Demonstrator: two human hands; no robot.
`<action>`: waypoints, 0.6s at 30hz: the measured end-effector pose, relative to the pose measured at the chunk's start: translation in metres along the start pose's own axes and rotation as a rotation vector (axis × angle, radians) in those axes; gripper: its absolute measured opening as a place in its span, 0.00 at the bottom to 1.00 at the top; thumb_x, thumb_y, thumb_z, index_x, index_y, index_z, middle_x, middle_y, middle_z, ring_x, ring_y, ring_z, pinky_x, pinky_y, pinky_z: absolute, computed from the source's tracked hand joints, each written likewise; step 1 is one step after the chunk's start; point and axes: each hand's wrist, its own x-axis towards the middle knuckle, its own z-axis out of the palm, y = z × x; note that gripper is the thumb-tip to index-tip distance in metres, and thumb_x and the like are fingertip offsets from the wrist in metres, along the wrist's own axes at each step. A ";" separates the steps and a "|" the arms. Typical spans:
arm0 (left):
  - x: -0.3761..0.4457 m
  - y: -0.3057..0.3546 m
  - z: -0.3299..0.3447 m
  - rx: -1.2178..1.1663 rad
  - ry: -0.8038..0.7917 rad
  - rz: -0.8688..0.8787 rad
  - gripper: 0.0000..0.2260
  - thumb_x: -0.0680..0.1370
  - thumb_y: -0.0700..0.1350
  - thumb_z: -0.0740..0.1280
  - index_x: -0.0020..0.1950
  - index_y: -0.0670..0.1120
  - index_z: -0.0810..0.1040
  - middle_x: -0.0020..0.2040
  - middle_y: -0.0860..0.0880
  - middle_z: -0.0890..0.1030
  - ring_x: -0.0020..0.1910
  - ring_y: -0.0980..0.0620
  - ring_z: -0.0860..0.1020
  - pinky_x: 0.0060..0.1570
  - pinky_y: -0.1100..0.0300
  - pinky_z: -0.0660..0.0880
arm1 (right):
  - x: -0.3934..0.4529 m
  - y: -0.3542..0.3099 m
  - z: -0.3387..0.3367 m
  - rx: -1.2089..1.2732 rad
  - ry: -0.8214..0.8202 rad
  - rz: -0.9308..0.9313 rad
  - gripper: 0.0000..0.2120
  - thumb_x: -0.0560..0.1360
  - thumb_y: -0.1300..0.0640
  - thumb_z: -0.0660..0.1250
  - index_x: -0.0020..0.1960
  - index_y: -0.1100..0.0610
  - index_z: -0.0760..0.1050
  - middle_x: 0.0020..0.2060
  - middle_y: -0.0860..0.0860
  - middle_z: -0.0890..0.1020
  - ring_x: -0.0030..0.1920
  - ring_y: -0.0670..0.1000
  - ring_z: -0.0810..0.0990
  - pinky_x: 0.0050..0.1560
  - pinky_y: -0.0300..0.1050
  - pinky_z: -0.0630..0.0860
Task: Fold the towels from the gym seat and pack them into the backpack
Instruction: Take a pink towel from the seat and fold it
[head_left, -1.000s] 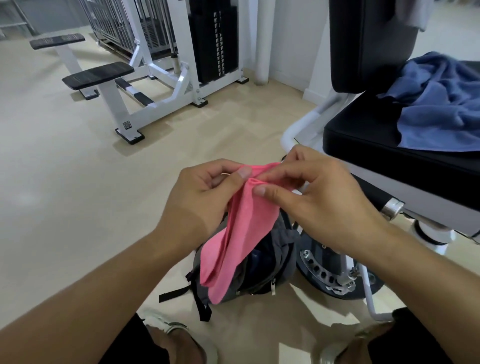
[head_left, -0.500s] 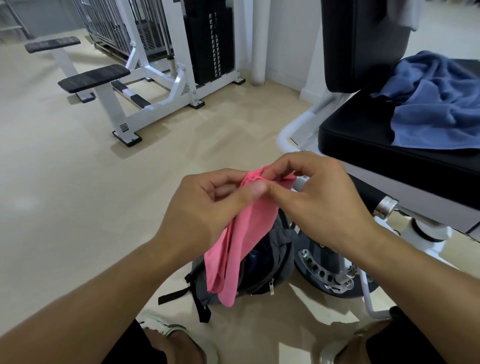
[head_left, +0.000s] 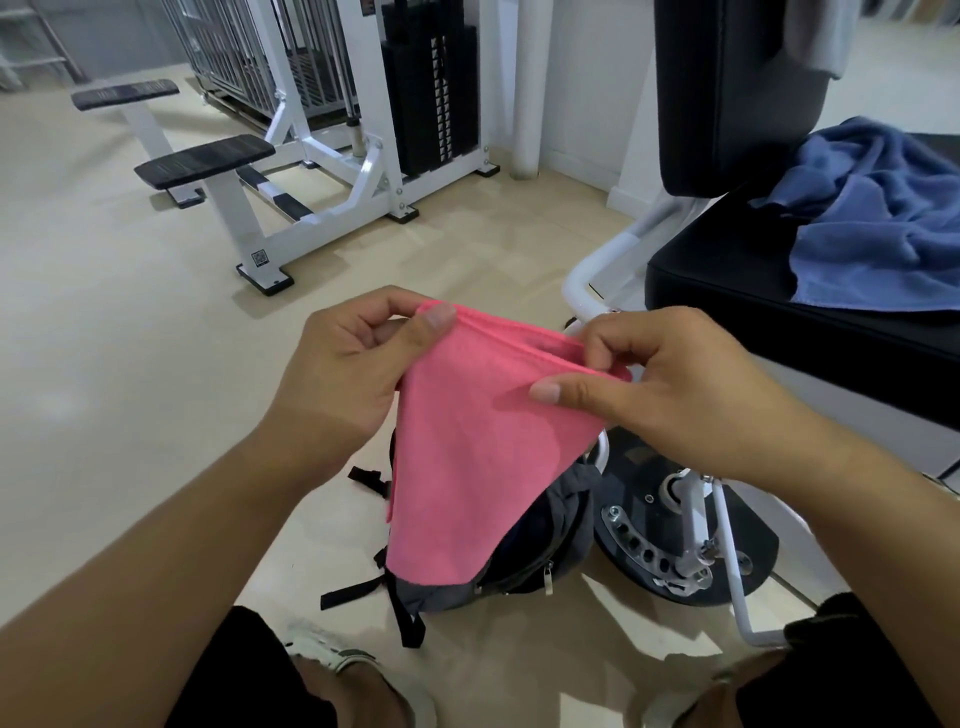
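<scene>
Pink towel edge between hands

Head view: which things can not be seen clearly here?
- Grey backpack on the floor: its opening and contents, hidden behind the hanging pink towel.
- Crumpled blue towel on the black gym seat: cut off by the right edge.
- Left hand fingertips: behind the pink towel.
</scene>
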 end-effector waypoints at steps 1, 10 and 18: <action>0.000 0.000 0.000 0.013 0.004 0.012 0.08 0.73 0.50 0.69 0.44 0.47 0.83 0.31 0.55 0.82 0.30 0.60 0.77 0.34 0.66 0.77 | -0.001 -0.002 0.000 0.066 0.040 0.011 0.27 0.66 0.38 0.76 0.29 0.56 0.67 0.24 0.47 0.70 0.26 0.44 0.67 0.29 0.36 0.66; -0.003 -0.003 0.003 0.111 -0.040 0.059 0.11 0.75 0.54 0.66 0.44 0.48 0.83 0.33 0.52 0.82 0.32 0.58 0.77 0.38 0.64 0.79 | 0.002 -0.005 -0.011 0.239 0.112 0.110 0.17 0.65 0.40 0.76 0.47 0.49 0.81 0.20 0.51 0.74 0.21 0.46 0.67 0.24 0.38 0.66; 0.000 -0.002 -0.001 0.374 -0.014 0.086 0.09 0.71 0.59 0.68 0.42 0.57 0.85 0.37 0.43 0.78 0.31 0.60 0.70 0.33 0.71 0.65 | -0.007 -0.006 -0.002 0.238 -0.283 0.106 0.13 0.68 0.44 0.77 0.39 0.55 0.83 0.31 0.53 0.85 0.28 0.52 0.80 0.31 0.38 0.74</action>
